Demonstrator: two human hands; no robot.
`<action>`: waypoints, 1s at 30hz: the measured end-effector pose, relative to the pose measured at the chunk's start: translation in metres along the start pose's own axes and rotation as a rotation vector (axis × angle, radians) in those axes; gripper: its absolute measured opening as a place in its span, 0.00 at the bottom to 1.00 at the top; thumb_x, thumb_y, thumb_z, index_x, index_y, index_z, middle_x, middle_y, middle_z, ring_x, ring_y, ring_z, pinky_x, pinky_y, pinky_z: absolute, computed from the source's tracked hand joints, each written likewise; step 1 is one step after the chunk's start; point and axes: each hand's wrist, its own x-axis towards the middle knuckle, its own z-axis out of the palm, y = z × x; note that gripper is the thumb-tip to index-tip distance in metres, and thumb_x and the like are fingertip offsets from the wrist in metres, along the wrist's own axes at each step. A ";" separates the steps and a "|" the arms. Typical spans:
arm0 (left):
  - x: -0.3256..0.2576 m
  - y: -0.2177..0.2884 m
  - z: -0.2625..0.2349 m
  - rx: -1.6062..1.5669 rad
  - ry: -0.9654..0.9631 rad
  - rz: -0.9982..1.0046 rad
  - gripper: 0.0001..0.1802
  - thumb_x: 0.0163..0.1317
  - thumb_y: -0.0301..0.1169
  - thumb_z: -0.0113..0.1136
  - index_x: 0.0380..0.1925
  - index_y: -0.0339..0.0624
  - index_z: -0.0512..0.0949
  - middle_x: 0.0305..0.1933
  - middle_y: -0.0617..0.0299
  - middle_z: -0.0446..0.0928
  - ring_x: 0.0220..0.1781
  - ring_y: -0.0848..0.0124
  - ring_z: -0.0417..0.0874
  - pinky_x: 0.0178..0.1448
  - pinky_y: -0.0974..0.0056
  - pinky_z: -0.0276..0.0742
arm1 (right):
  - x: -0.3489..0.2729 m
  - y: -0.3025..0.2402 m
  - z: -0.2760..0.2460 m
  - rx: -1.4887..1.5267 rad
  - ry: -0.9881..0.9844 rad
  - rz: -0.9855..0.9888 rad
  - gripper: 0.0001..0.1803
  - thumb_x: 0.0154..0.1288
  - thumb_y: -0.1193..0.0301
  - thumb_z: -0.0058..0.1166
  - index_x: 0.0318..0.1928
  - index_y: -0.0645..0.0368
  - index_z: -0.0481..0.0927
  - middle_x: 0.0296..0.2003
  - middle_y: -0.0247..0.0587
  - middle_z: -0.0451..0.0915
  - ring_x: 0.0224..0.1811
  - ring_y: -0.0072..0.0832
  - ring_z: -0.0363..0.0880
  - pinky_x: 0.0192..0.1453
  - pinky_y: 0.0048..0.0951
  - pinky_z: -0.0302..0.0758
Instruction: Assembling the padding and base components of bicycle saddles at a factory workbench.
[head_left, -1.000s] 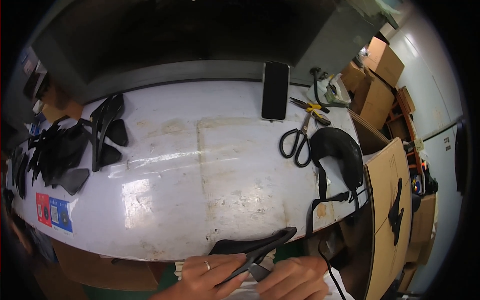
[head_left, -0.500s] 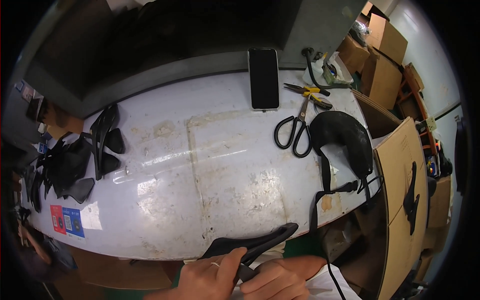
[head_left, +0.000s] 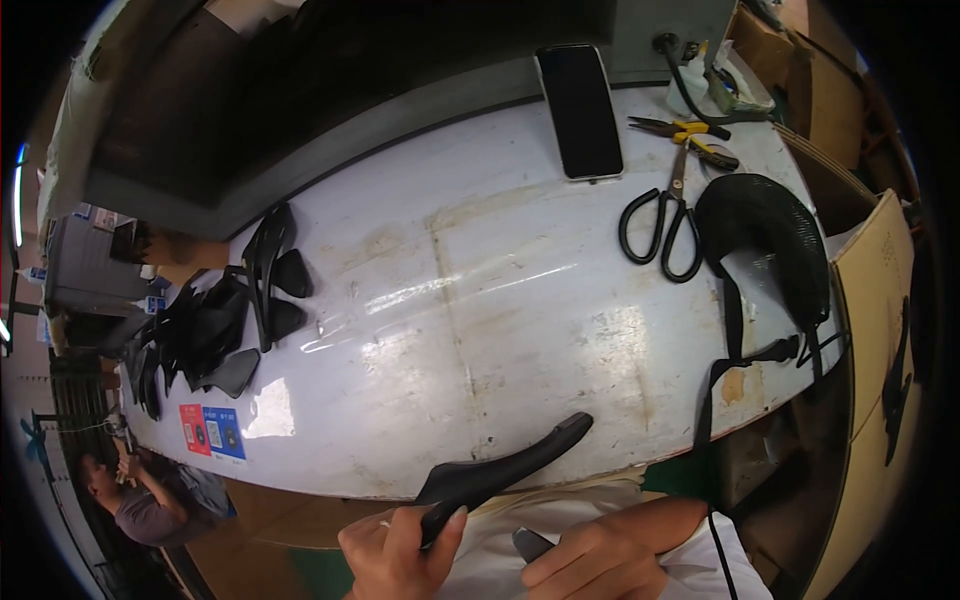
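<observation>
In my left hand (head_left: pixel 400 552) is one end of a long, curved black plastic part (head_left: pixel 505 470). The part slants up to the right over the table's near edge, its narrow end farthest from me. My right hand (head_left: pixel 600 562) is closed around a small tool with a flat, dark grey, blade-like tip (head_left: pixel 532 544); its handle is hidden in my fist. That tip points toward my left hand, apart from the black part.
On the white table (head_left: pixel 400 400) lie a pile of black parts (head_left: pixel 205 335) at left, a phone (head_left: pixel 580 115), scissors (head_left: pixel 664 228), pliers (head_left: pixel 685 130) and a black strapped pouch (head_left: pixel 770 240). Cardboard (head_left: pixel 868 340) stands right. A person (head_left: pixel 160 505) sits at far left.
My hands have drawn apart, and the tool's tip has come away from the black part. The part has tilted a little in my left hand. The view has swung left.
</observation>
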 end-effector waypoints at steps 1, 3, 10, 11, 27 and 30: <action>0.002 0.000 -0.009 -0.044 -0.124 -0.056 0.15 0.64 0.35 0.73 0.28 0.37 0.78 0.17 0.52 0.73 0.17 0.53 0.76 0.24 0.55 0.69 | 0.000 0.003 0.002 -0.011 0.006 0.014 0.13 0.67 0.70 0.68 0.33 0.66 0.78 0.26 0.48 0.78 0.27 0.42 0.80 0.33 0.44 0.81; 0.015 0.001 -0.010 -0.276 -0.172 -0.109 0.12 0.65 0.34 0.71 0.36 0.37 0.81 0.22 0.49 0.77 0.21 0.52 0.79 0.27 0.54 0.73 | 0.003 0.006 0.006 -0.013 0.047 0.012 0.13 0.67 0.70 0.69 0.33 0.66 0.79 0.27 0.48 0.78 0.29 0.42 0.80 0.35 0.45 0.82; 0.003 -0.003 -0.011 -0.436 -0.331 -0.181 0.15 0.68 0.29 0.65 0.54 0.40 0.85 0.31 0.46 0.83 0.29 0.50 0.84 0.36 0.55 0.78 | 0.005 0.019 0.021 0.020 0.038 -0.058 0.13 0.68 0.69 0.68 0.34 0.66 0.80 0.29 0.46 0.78 0.31 0.42 0.79 0.41 0.46 0.83; 0.004 -0.003 -0.013 -0.422 -0.348 -0.186 0.15 0.68 0.29 0.64 0.54 0.39 0.84 0.33 0.46 0.84 0.30 0.50 0.85 0.37 0.55 0.79 | 0.005 0.022 0.022 0.023 0.038 -0.055 0.13 0.68 0.69 0.68 0.34 0.66 0.80 0.29 0.46 0.78 0.31 0.42 0.79 0.41 0.46 0.83; -0.002 -0.019 -0.004 -0.656 -0.338 -0.080 0.26 0.60 0.20 0.55 0.60 0.33 0.79 0.55 0.41 0.84 0.52 0.45 0.88 0.57 0.54 0.83 | 0.012 0.055 0.034 0.357 0.246 0.042 0.15 0.73 0.75 0.56 0.26 0.68 0.78 0.26 0.50 0.77 0.24 0.40 0.76 0.29 0.41 0.76; 0.000 -0.018 -0.012 -0.651 -0.488 -0.189 0.27 0.60 0.21 0.55 0.62 0.34 0.79 0.55 0.40 0.84 0.51 0.44 0.88 0.56 0.53 0.83 | 0.014 0.047 0.020 0.248 0.108 -0.014 0.14 0.72 0.75 0.58 0.27 0.69 0.79 0.26 0.49 0.78 0.23 0.42 0.76 0.28 0.42 0.76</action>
